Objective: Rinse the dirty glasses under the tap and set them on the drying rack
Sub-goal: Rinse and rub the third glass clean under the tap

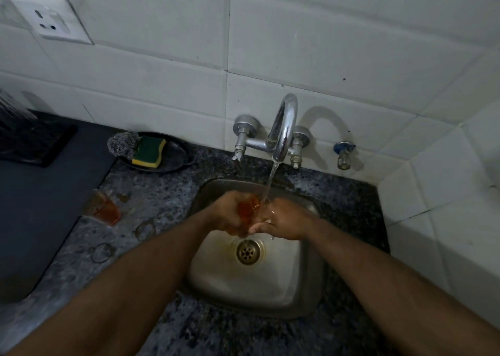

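Note:
Over the steel sink (305,296), my left hand (226,213) grips a small orange-tinted glass (247,209), tilted with its mouth toward the running water (270,182) from the chrome tap (284,128). My right hand (284,221) is at the glass's rim, with its fingers curled around it under the stream. A second orange-tinted glass (104,207) stands on the speckled counter (151,201) left of the sink, apart from both hands.
A dark tray (173,155) at the back holds a steel scrubber (123,144) and a green-yellow sponge (148,151). A dark mat (40,193) covers the counter's left side. Wet ring marks (101,253) lie on the counter. A small valve (344,154) sticks out of the tiled wall.

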{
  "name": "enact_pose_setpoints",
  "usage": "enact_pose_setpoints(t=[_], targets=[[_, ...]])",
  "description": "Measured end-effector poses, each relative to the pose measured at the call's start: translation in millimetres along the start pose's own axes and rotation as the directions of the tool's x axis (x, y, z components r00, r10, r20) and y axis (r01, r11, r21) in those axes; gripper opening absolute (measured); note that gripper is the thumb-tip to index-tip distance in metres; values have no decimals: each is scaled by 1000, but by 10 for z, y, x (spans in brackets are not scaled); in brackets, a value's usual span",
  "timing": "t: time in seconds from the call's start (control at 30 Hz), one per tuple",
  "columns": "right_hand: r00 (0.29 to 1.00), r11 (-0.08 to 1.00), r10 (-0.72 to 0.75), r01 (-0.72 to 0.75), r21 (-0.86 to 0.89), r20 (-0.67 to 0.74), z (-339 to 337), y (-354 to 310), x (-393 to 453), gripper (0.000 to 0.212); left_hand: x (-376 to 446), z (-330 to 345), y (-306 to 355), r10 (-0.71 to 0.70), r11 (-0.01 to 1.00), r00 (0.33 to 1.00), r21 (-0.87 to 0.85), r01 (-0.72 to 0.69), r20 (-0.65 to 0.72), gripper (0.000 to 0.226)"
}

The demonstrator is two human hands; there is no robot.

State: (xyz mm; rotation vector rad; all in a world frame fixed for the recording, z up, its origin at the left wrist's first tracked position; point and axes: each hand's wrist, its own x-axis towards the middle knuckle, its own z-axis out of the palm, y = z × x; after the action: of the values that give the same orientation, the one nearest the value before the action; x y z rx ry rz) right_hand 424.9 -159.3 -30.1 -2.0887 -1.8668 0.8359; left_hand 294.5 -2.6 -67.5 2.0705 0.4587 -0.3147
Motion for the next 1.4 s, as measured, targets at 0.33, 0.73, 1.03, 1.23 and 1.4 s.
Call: enact_pose_setpoints(t=[0.33,0.73,1.03,1.23,1.4], targets=[[999,997,27,-25,72,-28,-16,-11,52,27,19,-71,29,-16,999,1000,-43,16,-4,60],[994,996,85,-82,-40,62,-11,27,47,39,39,-85,-91,-50,998,985,-18,54,164,54],[999,997,11,-8,76,-38,63,105,35,49,74,63,-63,-51,997,999,-52,51,6,57],[956,943,195,-121,311,-219,12,22,99,41,41,177,106,-60,979,948,-206,-6,-312,59],[967,939,198,-141,314,-159,26,94,13,20,16,262,25,-123,976,987,-193,101,-106,67]])
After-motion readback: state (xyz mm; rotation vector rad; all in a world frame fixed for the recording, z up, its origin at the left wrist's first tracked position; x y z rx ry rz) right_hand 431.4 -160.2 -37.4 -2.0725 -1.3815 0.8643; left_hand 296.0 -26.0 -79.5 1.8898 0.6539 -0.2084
